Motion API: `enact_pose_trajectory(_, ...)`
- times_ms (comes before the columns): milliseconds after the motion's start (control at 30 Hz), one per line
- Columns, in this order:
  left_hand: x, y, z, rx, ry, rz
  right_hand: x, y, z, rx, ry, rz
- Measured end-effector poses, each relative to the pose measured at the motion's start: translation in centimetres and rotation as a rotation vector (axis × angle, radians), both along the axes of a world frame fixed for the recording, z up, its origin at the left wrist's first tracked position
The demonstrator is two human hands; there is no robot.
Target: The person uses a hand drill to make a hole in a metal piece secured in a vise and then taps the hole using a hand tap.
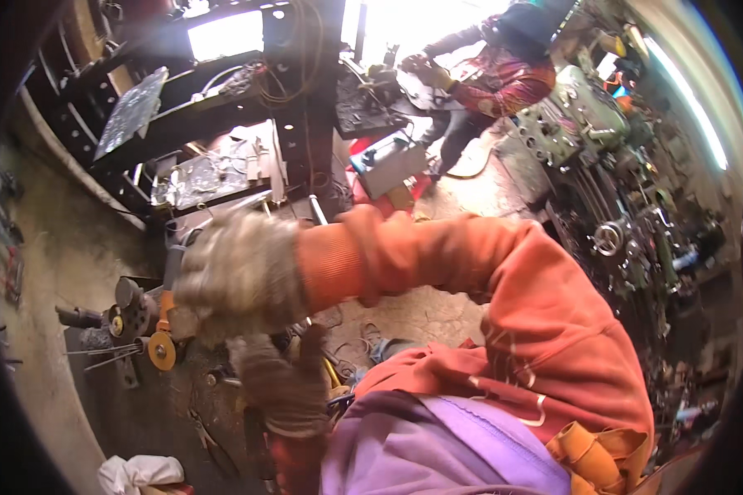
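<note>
Both my hands wear thick, dirty grey-brown work gloves. My right arm, in an orange sleeve [413,256], reaches across to the left. My right hand [239,272] is smeared by motion, so its finger positions and anything in its grip do not show clearly. Below it is my left hand [285,392], thumb away from the palm, fingertips hidden behind the right hand. Just left of the right hand stand a yellow-orange disc [162,351] and a dark round machine part [132,309]. Pliers [210,437] lie on the dark bench [161,412] below.
A white cloth [140,473] lies at the lower left. Beyond my arm rises a dark metal frame [305,124] with shelves. Another person [504,82] works at the back. Along the right stands a machine with a handwheel [608,238].
</note>
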State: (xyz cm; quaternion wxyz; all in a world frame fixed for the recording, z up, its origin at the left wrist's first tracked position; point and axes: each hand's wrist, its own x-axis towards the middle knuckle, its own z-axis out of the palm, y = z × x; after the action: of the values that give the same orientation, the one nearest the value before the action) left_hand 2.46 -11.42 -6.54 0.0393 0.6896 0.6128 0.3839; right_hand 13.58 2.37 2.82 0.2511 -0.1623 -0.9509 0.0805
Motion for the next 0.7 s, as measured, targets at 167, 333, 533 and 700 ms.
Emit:
enact_pose_trajectory(167, 1.7, -0.6, 2.0, -0.280, -0.299, -0.010, -1.1, 2.8, -3.2, -0.267, -0.235, 0.311)
enact_pose_trajectory(333, -5.8, 3.6, 5.7, -0.519, -0.094, -0.409, 0.4, -0.7, -2.2, -0.246, -0.398, -0.198)
enact_pose_trajectory(533, -5.5, 4.3, 4.8, -0.323, -0.009, -0.371, 3.7, 3.6, -4.1, -0.608, -0.308, 0.053)
enact_pose_trajectory(700, -2.7, 0.4, 4.4, -0.058, 0.065, 0.028, 1.3, 6.9, -2.2, -1.090, -0.763, 0.441)
